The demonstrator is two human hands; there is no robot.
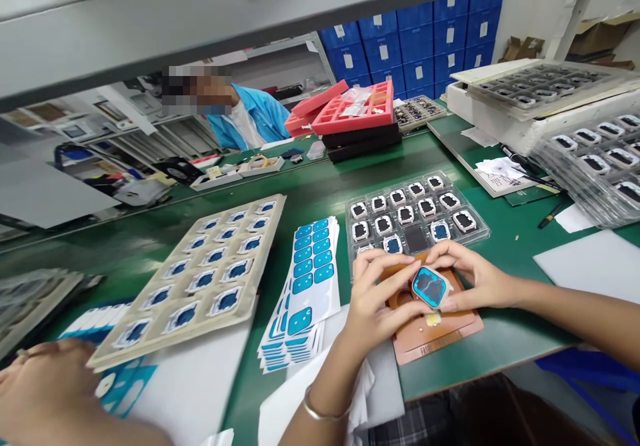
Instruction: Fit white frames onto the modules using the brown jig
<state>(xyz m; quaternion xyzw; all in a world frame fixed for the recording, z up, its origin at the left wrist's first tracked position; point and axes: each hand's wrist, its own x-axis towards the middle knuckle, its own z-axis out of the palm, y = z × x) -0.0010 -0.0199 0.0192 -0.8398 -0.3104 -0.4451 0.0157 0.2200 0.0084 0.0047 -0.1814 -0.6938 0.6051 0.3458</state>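
Observation:
Between my two hands is a small rounded-square watch case part [431, 287] with a blue film on its face. The fingers of my left hand [377, 293], which has a bracelet at the wrist, press its left edge. My right hand [467, 278] pinches it from the right. Just beneath lies an orange-brown fixture plate [450, 333] with partly hidden lettering. Behind my hands, a clear plastic tray [477, 229] holds several similar parts, mostly black-faced, a few blue. Left of my left hand are stacked sheets of blue film stickers [327, 293].
A beige tray [200, 309] of blue-faced parts lies to the left, near a co-worker's blurred hand [50, 393]. Red foam trays [357, 116] stand at the back, before a person in blue [250, 116]. Stacked clear trays [595, 166] fill the right. A grey shelf beam [225, 19] crosses overhead.

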